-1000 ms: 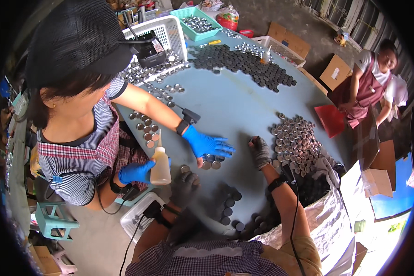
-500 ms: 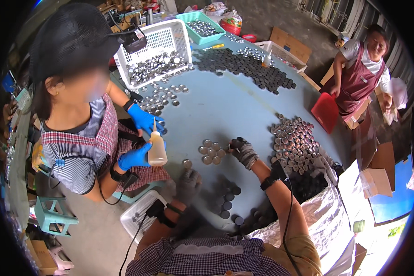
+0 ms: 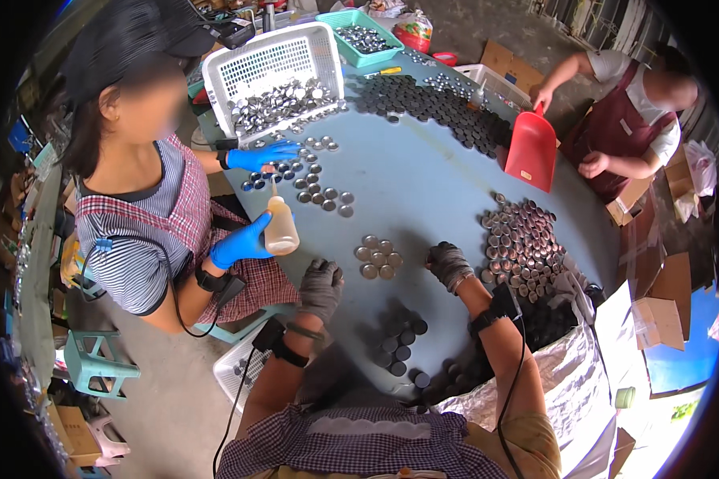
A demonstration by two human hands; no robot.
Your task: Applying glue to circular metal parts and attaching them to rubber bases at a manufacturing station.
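My left hand (image 3: 321,289), in a grey glove, is closed at the table's near left side; what its fingers hold, if anything, is hidden. My right hand (image 3: 449,265), gloved in grey with dark fingertips, is also closed above the table, its contents too small to make out. Between them lies a tight cluster of round, shallow metal caps (image 3: 378,257), touching neither hand. Closer to me stand several black round caps (image 3: 403,338). To the right of my right hand spreads a large heap of metal caps (image 3: 521,241).
At left, a co-worker in blue gloves holds a squeeze bottle (image 3: 281,230) beside loose caps (image 3: 316,191). A white basket (image 3: 276,60), a green basket (image 3: 361,32) and black caps (image 3: 435,112) occupy the far side. Another person holds a red dustpan (image 3: 533,148) over the right edge.
The single cap beside my left hand no longer shows there, and that hand has moved forward. The co-worker's free hand now spreads over the loose caps. The red dustpan has been raised.
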